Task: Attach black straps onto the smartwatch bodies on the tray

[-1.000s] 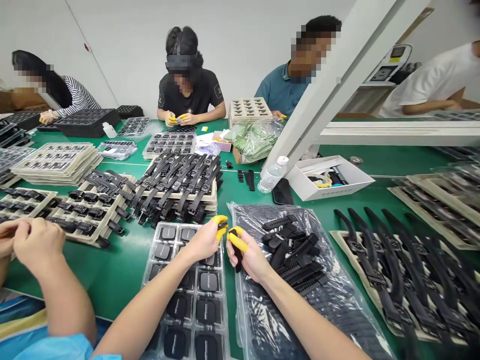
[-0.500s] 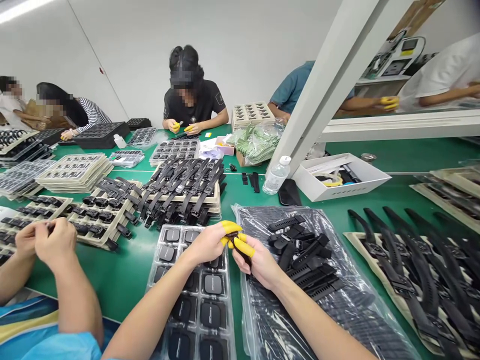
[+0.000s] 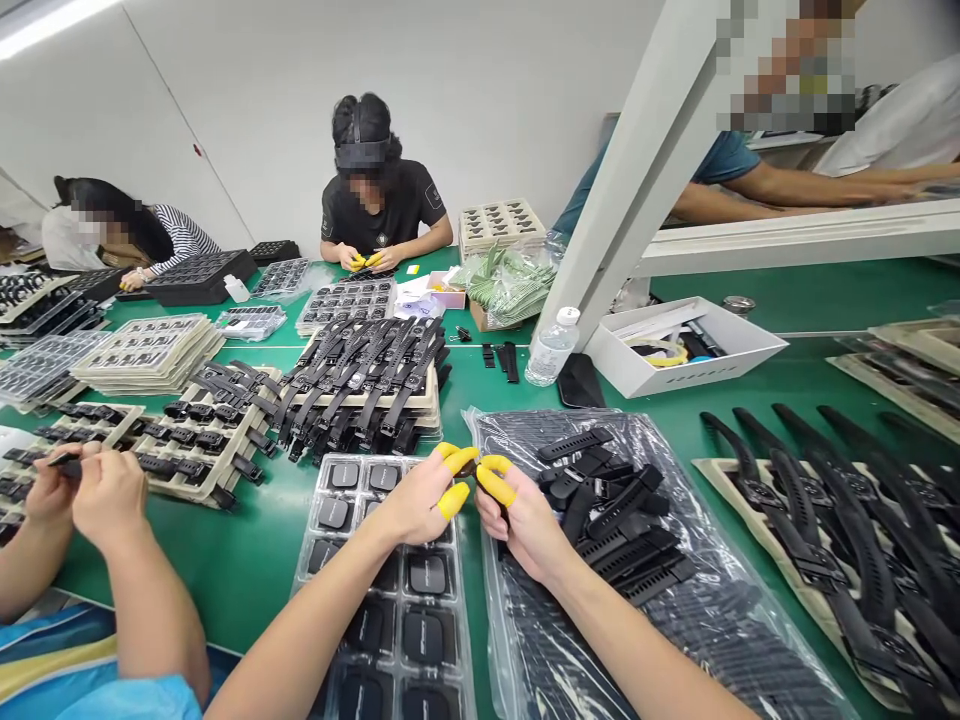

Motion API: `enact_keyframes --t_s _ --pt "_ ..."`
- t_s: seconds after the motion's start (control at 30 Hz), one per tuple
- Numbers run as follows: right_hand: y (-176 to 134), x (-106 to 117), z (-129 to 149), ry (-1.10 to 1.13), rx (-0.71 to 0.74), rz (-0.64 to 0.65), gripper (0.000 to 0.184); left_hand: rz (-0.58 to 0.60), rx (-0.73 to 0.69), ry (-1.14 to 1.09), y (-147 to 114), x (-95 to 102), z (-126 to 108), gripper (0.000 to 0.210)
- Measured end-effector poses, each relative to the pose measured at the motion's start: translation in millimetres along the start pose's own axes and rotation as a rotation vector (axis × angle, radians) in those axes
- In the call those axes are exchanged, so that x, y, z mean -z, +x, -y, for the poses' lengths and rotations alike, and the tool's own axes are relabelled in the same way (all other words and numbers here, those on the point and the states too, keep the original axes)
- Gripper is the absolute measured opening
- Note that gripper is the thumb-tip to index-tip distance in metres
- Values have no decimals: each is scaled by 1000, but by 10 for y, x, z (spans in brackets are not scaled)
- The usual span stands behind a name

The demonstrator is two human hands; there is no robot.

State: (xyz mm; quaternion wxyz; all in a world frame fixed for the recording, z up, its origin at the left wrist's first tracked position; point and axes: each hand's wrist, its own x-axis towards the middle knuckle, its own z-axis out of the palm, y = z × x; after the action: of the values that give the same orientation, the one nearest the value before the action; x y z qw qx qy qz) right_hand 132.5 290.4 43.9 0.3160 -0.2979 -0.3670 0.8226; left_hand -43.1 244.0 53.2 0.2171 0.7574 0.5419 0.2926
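Observation:
My left hand [image 3: 424,497] and my right hand [image 3: 525,515] meet above the gap between a clear tray and a plastic bag. Both wear yellow finger cots. My right hand is closed around a small black piece that looks like a watch strap [image 3: 468,467], mostly covered by fingers. The left fingertips press at its end, with the left thumb lowered away from them. Below my left arm, the clear tray [image 3: 459,625] holds black square watch bodies. Loose black watch straps [image 3: 626,510] lie beside my right hand on the plastic bag [image 3: 720,650], which contains more straps.
Trays of strapped watches [image 3: 360,385] are stacked ahead. Another such tray [image 3: 847,530] is at right. A water bottle [image 3: 553,348], a phone [image 3: 580,382] and a white box [image 3: 686,350] stand by the slanted post [image 3: 630,180]. A co-worker's hands [image 3: 105,495] work at left.
My left thumb has dropped away from the fingertips, and the black piece is more covered by my right hand. Across the table, a co-worker's hands have come together.

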Motion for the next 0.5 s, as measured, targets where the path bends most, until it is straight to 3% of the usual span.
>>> enact_keyframes --t_s 0.17,0.33,0.5 --pt "2 -14 3 -32 -3 -34 55 -10 44 59 27 11 -70 41" --pt "-6 -13 -10 -77 2 -81 59 74 66 165 45 13 -78 31" --pt "-21 6 -26 -80 22 -50 53 60 85 -55 5 38 -24 37"
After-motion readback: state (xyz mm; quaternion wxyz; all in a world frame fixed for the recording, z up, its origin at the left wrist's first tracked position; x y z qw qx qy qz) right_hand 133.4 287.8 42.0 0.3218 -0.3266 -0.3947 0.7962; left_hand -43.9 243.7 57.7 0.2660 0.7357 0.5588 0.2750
